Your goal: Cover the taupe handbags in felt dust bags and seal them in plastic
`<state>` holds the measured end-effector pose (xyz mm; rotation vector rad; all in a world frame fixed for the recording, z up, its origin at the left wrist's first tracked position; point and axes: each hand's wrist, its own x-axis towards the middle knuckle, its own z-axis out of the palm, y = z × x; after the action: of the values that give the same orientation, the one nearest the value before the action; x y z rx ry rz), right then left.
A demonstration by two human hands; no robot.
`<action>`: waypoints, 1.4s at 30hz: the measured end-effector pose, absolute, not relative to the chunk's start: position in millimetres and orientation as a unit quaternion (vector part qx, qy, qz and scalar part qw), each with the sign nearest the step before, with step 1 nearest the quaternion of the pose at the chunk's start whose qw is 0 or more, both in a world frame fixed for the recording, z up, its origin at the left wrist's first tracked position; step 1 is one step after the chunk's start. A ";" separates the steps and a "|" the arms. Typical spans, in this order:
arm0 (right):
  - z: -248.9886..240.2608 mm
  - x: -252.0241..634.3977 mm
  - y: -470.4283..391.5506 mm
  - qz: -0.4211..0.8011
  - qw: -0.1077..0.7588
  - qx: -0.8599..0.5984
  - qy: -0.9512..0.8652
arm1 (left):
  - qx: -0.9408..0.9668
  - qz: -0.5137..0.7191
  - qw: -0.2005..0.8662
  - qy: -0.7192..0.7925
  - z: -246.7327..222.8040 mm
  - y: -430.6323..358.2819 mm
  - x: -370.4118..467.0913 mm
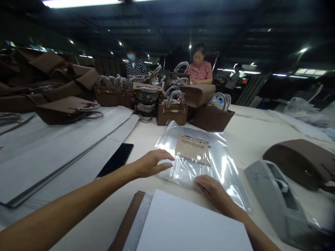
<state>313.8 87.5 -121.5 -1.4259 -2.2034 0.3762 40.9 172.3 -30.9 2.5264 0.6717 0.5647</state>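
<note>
A clear plastic bag (222,153) lies flat on the table, with a tan printed sheet (193,150) showing at its middle. Over its left edge is my left hand (153,163), thumb and fingers apart, holding nothing. My right hand (213,191) is at the near edge of the plastic, fingers curled together and pinching it. Closest to me, a white board (191,226) lies against thin white wrapping (138,219) and a brown leather piece (128,223), partly out of frame.
Several brown handbags (172,115) with wrapped handles stand across the back. A grey tape dispenser (277,195) and another brown bag (300,160) are at right. A dark flat device (117,158) and white sheets (65,150) lie at left. Two people (200,71) (136,68) are beyond the bags.
</note>
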 end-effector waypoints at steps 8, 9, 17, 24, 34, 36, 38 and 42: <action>-105.3 298.5 103.6 0.161 0.333 -0.634 -0.679 | 0.970 0.107 0.081 0.203 -63.1 189.4 103.5; -105.4 295.9 104.0 0.141 0.342 -0.636 -0.677 | 0.968 0.107 0.070 0.215 -64.9 190.0 105.1; -111.4 315.0 77.4 -0.150 0.256 -0.527 -0.797 | 0.874 0.222 0.083 0.425 -70.3 197.4 56.2; -128.8 381.3 31.4 -0.121 0.089 -0.748 -0.647 | 0.679 0.424 0.289 0.525 -79.4 191.3 24.0; -99.3 345.8 37.7 0.056 0.322 -0.736 -0.593 | 0.568 0.497 0.450 0.478 -79.3 178.9 20.2; -87.5 322.3 58.8 0.059 0.299 -0.634 -0.711 | 0.625 0.455 0.386 0.503 -72.1 178.3 24.9; -78.6 298.5 81.2 0.024 0.259 -0.545 -0.797 | 0.680 0.405 0.313 0.525 -63.3 178.1 32.7; -75.3 258.2 114.5 -0.069 0.173 -0.507 -0.842 | 0.747 0.346 0.251 0.509 -47.5 175.3 50.0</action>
<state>258.2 114.5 -75.3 -1.4383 -2.3880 -0.1963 50.0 175.3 -47.5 2.0333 1.3863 0.9410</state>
